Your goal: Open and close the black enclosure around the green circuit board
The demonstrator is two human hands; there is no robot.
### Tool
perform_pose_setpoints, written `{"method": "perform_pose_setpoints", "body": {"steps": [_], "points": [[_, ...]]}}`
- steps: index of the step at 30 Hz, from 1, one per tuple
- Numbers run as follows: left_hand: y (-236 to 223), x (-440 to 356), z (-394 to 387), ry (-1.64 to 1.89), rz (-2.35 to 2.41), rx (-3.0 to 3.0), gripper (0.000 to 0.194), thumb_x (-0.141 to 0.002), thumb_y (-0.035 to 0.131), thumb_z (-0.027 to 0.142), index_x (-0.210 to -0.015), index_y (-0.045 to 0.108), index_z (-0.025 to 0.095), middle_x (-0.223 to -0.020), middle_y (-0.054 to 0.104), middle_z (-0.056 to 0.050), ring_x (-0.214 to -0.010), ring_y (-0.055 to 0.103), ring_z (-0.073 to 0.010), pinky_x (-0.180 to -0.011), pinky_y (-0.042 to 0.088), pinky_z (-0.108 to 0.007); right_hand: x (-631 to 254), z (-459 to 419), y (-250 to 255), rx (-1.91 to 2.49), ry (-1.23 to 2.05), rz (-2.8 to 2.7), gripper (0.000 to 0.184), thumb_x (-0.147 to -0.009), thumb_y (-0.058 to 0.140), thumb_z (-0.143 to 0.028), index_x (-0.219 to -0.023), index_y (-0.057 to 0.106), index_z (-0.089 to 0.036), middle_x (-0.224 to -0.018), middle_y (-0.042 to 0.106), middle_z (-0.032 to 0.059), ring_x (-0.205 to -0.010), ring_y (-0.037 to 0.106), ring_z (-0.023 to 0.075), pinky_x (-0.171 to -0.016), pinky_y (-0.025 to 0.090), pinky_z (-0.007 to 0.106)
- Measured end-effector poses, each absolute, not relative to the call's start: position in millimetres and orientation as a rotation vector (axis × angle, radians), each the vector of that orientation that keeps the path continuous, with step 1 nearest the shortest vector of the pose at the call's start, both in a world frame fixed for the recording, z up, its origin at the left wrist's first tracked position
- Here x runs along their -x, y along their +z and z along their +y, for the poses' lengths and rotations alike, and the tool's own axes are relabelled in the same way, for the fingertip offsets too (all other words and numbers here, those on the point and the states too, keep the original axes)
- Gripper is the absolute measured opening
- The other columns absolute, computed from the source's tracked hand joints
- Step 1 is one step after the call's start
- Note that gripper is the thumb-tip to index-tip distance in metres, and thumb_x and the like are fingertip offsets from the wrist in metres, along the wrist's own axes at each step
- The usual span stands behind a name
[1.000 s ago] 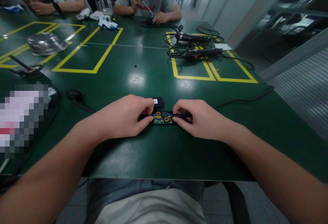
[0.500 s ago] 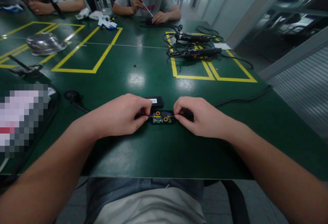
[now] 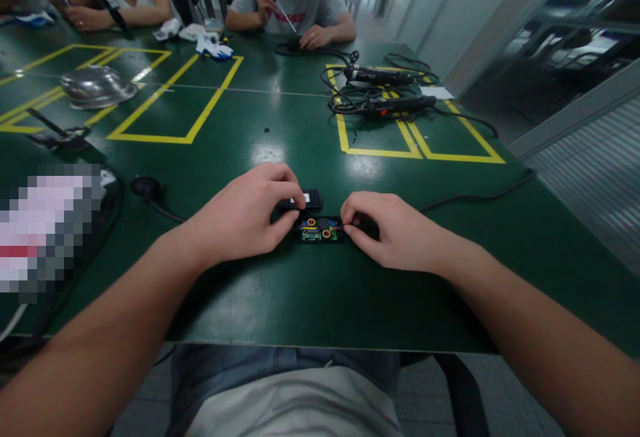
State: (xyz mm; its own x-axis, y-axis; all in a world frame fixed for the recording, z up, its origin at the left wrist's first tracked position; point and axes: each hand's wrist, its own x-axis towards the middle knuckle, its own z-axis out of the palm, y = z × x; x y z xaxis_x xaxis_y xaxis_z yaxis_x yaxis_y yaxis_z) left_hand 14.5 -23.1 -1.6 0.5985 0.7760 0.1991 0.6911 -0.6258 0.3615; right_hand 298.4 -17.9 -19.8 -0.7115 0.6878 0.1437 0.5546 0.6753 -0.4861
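Note:
In front of me on the green table lies a small black plastic case [image 3: 327, 242], its inside facing up. It holds a green circuit board [image 3: 314, 236] with copper coils and coloured wires. Just beyond it rests the matching ribbed black cover [image 3: 315, 200] with a white label. My left hand [image 3: 250, 214] is over the case's left end, thumb and forefinger slightly apart, fingertips close to the cover. At the right end my right hand [image 3: 395, 230] pinches the black cable [image 3: 470, 196] where it meets the case.
A black plug [image 3: 146, 187] on a cord lies left of my hand. Two black electric screwdrivers [image 3: 400, 104] with tangled cords sit at the far right. A metal bowl [image 3: 97, 85] and white-blue gloves [image 3: 214, 47] are farther off. A co-worker [image 3: 315, 4] holds a screwdriver opposite.
My left hand has let go at the case's left end and lifted slightly, its fingers now by the cover. The right hand keeps its pinch. The view has shifted a little.

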Motion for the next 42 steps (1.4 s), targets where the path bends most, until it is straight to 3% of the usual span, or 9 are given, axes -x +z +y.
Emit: {"method": "perform_pose_setpoints", "body": {"steps": [3, 6, 12, 15, 19, 26, 42], "points": [[-9, -17, -20, 0.5, 1.303, -2.594, 0.034, -0.102, 0.058, 0.032, -0.127, 0.077, 0.018, -0.132, 0.076, -0.014, -0.127, 0.068, -0.0329, -0.116, 0.054, -0.051, -298, -19, -20, 0.992, 0.574, -2.581, 0.009, -0.093, 0.063, -0.015, -0.094, 0.059, -0.024, -0.09, 0.069, 0.0042, -0.08, 0.065, 0.021, -0.076, 0.05, 0.033], [-14, -17, -16, 0.377, 1.393, -2.574, 0.043, -0.101, 0.062, 0.032, -0.14, 0.071, 0.018, -0.133, 0.078, -0.014, -0.128, 0.069, -0.0346, -0.116, 0.054, -0.052, -297, -20, -20, 1.003, 0.569, -2.59, 0.011, -0.091, 0.064, -0.015, -0.095, 0.058, -0.024, -0.091, 0.069, 0.0044, -0.082, 0.065, 0.0214, -0.077, 0.05, 0.034], [-6, -18, -21, 0.455, 1.394, -2.564, 0.037, -0.1, 0.064, 0.036, -0.133, 0.074, 0.022, -0.12, 0.081, -0.011, -0.115, 0.073, -0.0322, -0.101, 0.059, -0.046, -299, -21, -19, 1.081, 0.572, -2.561, 0.02, -0.088, 0.065, -0.02, -0.099, 0.05, -0.025, -0.09, 0.066, 0.0034, -0.078, 0.061, 0.0216, -0.073, 0.045, 0.034], [1, -20, -27, 0.574, 1.192, -2.572, 0.034, -0.099, 0.066, 0.034, -0.129, 0.075, 0.021, -0.117, 0.08, -0.009, -0.11, 0.074, -0.0282, -0.1, 0.058, -0.041, -302, -21, -19, 1.096, 0.622, -2.488, 0.036, -0.084, 0.067, -0.022, -0.112, 0.044, -0.026, -0.1, 0.067, 0.005, -0.081, 0.064, 0.0228, -0.073, 0.047, 0.036], [0, -24, -32, 0.432, 1.019, -2.549, 0.029, -0.099, 0.068, 0.028, -0.126, 0.076, 0.022, -0.12, 0.08, -0.007, -0.111, 0.074, -0.0251, -0.1, 0.057, -0.038, -301, -22, -20, 1.003, 0.636, -2.497, 0.057, -0.082, 0.072, -0.023, -0.133, 0.045, -0.023, -0.117, 0.07, 0.01, -0.089, 0.067, 0.0249, -0.081, 0.053, 0.04], [-3, -28, -32, 0.348, 1.036, -2.561, 0.026, -0.101, 0.072, 0.028, -0.127, 0.077, 0.024, -0.123, 0.08, -0.007, -0.114, 0.073, -0.0264, -0.103, 0.056, -0.039, -296, -22, -27, 0.939, 0.608, -2.536, 0.026, -0.095, 0.075, -0.03, -0.118, 0.065, -0.023, -0.111, 0.076, 0.0089, -0.093, 0.07, 0.0252, -0.082, 0.055, 0.038], [-3, -31, -34, 0.316, 1.054, -2.582, 0.028, -0.1, 0.076, 0.023, -0.127, 0.075, 0.023, -0.121, 0.078, -0.007, -0.112, 0.072, -0.0268, -0.097, 0.054, -0.038, -296, -22, -23, 0.984, 0.533, -2.59, 0.027, -0.096, 0.079, -0.031, -0.118, 0.068, -0.021, -0.109, 0.077, 0.0089, -0.093, 0.073, 0.0255, -0.081, 0.056, 0.037]]}}
